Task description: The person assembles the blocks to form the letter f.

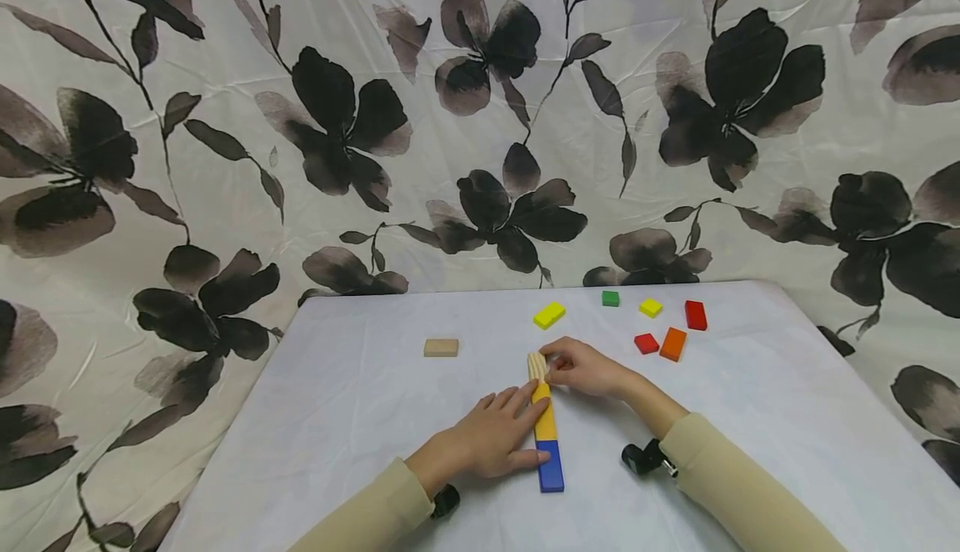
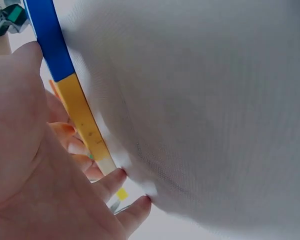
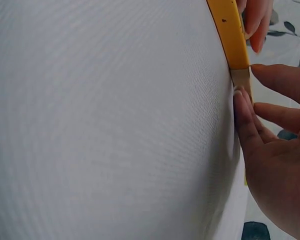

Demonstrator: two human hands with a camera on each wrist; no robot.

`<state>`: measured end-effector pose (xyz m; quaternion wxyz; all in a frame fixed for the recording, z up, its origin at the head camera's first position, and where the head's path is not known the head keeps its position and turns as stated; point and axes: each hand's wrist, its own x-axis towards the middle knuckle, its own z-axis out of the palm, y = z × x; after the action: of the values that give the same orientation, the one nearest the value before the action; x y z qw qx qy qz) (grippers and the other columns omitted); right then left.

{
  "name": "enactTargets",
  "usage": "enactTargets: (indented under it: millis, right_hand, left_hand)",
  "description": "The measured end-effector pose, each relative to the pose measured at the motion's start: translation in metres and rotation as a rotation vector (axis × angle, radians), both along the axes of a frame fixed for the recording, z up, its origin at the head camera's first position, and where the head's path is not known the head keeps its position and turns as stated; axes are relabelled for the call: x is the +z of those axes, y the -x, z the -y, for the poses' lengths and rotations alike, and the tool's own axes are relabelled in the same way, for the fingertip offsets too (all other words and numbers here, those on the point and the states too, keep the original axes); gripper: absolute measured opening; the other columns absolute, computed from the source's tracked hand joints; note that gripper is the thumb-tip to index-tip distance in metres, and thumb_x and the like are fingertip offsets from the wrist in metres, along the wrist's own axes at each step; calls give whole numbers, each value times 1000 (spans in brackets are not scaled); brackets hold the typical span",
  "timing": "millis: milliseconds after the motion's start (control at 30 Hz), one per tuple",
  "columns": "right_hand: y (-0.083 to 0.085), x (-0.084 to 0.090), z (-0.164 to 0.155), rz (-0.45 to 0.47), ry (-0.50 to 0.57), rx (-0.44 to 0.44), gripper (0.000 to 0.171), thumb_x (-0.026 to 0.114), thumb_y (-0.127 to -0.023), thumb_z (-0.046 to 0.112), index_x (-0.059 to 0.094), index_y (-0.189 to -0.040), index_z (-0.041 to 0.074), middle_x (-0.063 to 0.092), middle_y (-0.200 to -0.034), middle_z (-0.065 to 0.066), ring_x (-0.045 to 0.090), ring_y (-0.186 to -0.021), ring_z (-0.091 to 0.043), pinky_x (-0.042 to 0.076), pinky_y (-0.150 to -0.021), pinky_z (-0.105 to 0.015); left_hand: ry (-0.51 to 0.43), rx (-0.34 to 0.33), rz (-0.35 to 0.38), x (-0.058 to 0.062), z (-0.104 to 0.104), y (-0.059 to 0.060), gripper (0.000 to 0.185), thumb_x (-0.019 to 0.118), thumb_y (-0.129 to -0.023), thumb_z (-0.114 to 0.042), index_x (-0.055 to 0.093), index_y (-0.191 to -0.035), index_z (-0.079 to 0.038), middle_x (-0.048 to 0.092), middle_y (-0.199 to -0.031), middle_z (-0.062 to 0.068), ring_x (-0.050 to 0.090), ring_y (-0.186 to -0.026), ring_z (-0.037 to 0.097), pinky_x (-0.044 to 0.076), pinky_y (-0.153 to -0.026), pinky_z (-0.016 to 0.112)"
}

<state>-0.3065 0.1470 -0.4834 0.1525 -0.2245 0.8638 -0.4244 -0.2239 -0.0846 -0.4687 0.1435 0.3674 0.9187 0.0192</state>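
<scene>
A blue block (image 1: 551, 475), a yellow-orange block (image 1: 546, 424) and a pale wood-coloured block (image 1: 536, 365) lie end to end in a straight row on the white table. My left hand (image 1: 491, 435) rests along the row's left side, fingers mostly straight; its thumb touches the blue block and its fingertips reach the yellow-orange one. At the far end, my right hand (image 1: 588, 367) pinches the pale block. The right wrist view shows the thumb on one side of this pale block (image 3: 241, 77) and fingers on the other. Those fingers partly cover it.
A separate beige block (image 1: 441, 348) lies to the left. Toward the back are yellow blocks (image 1: 550, 314), (image 1: 650, 308) and a green block (image 1: 611, 298). Red blocks (image 1: 696, 315), (image 1: 646, 343) and an orange block (image 1: 672, 344) sit back right. Behind hangs a floral cloth (image 1: 480, 227).
</scene>
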Motion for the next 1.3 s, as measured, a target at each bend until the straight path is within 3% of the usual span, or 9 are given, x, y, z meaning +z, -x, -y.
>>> enactTargets:
  millis: [300, 567, 967, 1300]
  right_hand:
    - [1, 2, 2, 4, 2, -9, 48, 67, -99, 14, 54, -143, -1, 58, -125, -14, 57, -97, -20, 52, -82, -31]
    - [-5, 5, -3, -55, -71, -27, 53, 69, -99, 19, 52, -145, -1, 55, -138, -15, 60, -105, -22, 56, -93, -38]
    - [-19, 23, -38, -172, -140, -28, 49, 70, -98, 18, 56, -140, -2, 57, -134, -20, 62, -99, -20, 58, -92, -39]
    - [-39, 33, -78, -216, -180, -72, 45, 69, -98, 17, 58, -137, -2, 58, -132, -19, 63, -99, -20, 58, -88, -37]
  left_hand:
    - [-8, 20, 10, -2, 0, 4, 86, 35, -98, -76, 21, -165, -25, 7, -173, 4, 24, -154, 32, 30, -119, 58]
    - [-33, 30, -1, -6, 0, 8, 88, 35, -98, -76, 20, -165, -22, 5, -173, 4, 25, -153, 36, 29, -119, 57]
    - [-3, 63, -2, -14, -2, 16, 92, 32, -95, -81, 18, -166, -25, 5, -173, 0, 19, -156, 34, 25, -121, 57]
    - [8, 66, -1, -12, -1, 12, 89, 35, -96, -78, 18, -166, -25, 6, -173, 0, 20, -156, 33, 25, -121, 56]
